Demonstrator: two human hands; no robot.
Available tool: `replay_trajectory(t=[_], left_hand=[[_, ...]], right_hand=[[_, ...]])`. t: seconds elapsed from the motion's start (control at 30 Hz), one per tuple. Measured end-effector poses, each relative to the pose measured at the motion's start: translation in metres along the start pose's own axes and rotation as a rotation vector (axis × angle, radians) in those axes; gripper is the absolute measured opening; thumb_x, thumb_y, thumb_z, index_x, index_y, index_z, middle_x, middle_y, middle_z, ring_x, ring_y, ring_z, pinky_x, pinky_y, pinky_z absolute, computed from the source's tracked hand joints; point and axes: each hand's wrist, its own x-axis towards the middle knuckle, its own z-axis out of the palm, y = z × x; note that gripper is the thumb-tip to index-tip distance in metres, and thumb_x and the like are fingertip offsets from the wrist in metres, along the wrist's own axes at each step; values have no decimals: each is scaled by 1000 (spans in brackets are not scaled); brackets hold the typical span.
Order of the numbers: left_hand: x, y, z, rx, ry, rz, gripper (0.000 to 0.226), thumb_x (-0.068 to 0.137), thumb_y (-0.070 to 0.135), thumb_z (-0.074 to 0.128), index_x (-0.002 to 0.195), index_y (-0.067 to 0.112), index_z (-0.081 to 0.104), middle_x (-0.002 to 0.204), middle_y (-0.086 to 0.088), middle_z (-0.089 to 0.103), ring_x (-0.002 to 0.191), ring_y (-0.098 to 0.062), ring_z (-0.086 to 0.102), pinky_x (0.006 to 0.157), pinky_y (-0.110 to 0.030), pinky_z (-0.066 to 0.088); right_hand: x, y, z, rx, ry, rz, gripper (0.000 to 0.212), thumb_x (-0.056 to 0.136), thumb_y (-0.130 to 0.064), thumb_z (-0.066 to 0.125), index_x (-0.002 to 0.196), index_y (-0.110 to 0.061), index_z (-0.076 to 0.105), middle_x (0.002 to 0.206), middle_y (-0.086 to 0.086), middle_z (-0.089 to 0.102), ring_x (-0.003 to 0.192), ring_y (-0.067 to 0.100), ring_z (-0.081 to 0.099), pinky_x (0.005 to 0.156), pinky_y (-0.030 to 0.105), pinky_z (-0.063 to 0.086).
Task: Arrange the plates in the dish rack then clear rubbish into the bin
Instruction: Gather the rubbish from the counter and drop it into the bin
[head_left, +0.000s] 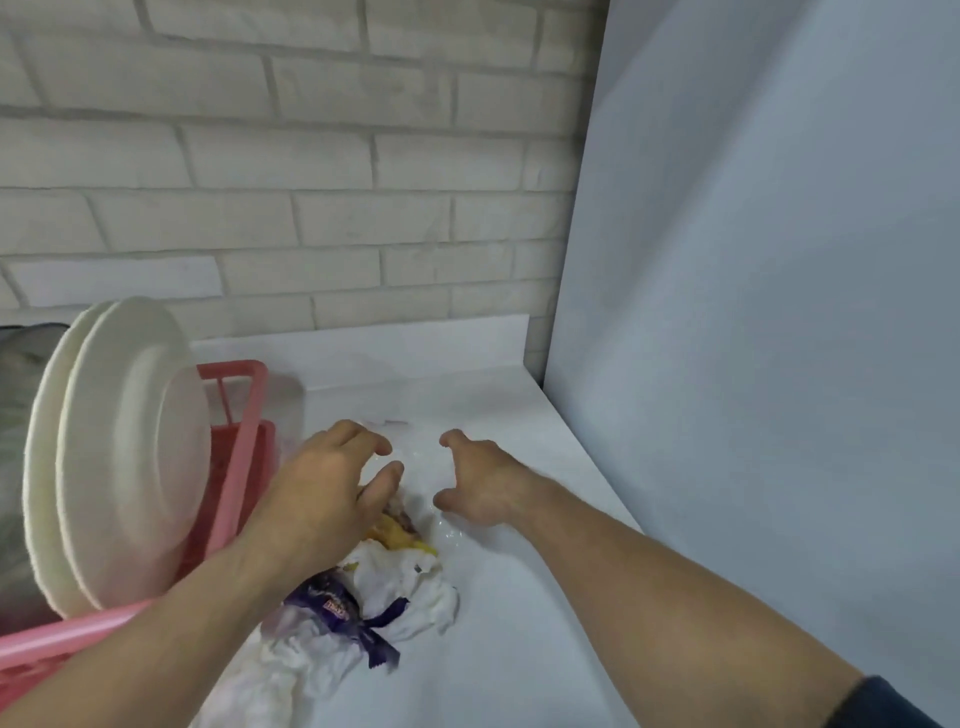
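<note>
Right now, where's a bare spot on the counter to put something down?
Bare counter lies right of the right hand, up to the pale blue panel, and along the back under the brick wall. It is crowded beside the pink dish rack, where the rubbish pile and left hand are.

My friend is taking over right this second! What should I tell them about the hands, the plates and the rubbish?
Left hand: open, fingers loosely curled over the far end of the rubbish pile, no grip visible.
Right hand: open, fingers spread, beside the pile, holding nothing.
Plates: two, on edge in the pink dish rack, at left.
Pile: white tissue, purple wrapper, yellow scraps, all on the white counter.
Done: plates racked.
Left: gather the rubbish and bin it; no bin clearly in view.
</note>
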Motion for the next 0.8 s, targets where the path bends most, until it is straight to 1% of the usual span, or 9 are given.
replay_trajectory(t=[0.1,0.2,0.33,0.43,0.53,0.6,0.67,0.73,0.8], left_hand=[[5,-3,8,-5,-7,-5,30,92,42,53,112,22,62,114,11,56,100,-12,55,80,-28,45],[12,-7,7,4,2,-5,28,92,40,52,111,23,63,113,11,56,100,-13,54,79,-27,43],[21,-19,0,16,31,-31,24,93,36,51,109,23,63,112,9,57,101,-15,54,81,-31,45],[26,-27,-2,30,15,-63,24,93,31,50,110,20,63,112,5,57,101,-18,55,78,-30,43],[31,-27,5,89,-123,-139,30,93,33,48,119,21,59,123,1,53,107,-21,54,81,-31,45],[35,-24,14,158,-245,-195,38,92,41,48,125,22,54,128,-1,50,111,-24,51,86,-35,47],[39,-22,22,195,-369,-240,54,85,54,52,130,24,49,129,-1,48,114,-25,49,89,-40,48],[39,-19,33,227,-517,-253,73,74,64,57,134,26,43,128,0,46,114,-25,47,89,-42,49],[36,-18,47,277,-632,-248,82,64,71,61,132,28,43,123,1,46,112,-25,47,88,-42,49]], right_hand=[[7,8,13,-87,-19,-18,68,87,-14,55,146,-26,23,119,10,54,95,29,57,71,35,46],[13,14,14,-56,36,-31,69,86,-5,43,148,-31,24,126,12,51,105,32,57,80,36,50],[15,18,-10,188,221,-47,68,85,-6,37,142,-44,34,121,9,53,96,28,59,78,29,50],[11,17,-31,306,386,-89,61,87,-4,38,139,-33,47,127,11,56,104,27,58,86,27,49],[6,19,-48,282,510,-51,44,89,-9,40,128,-21,58,118,12,62,104,29,59,81,24,45],[-3,20,-55,314,571,-32,28,92,-34,50,110,-17,63,97,4,64,91,25,61,68,26,43],[-13,23,-58,394,571,-2,43,78,-61,63,96,-21,58,86,-9,56,77,12,58,55,25,39],[-23,29,-58,383,537,23,46,67,-58,75,86,-24,51,85,-9,53,67,8,53,48,24,36],[-31,40,-54,303,501,54,34,71,-38,77,78,-23,47,78,-5,53,56,12,49,42,23,34]])
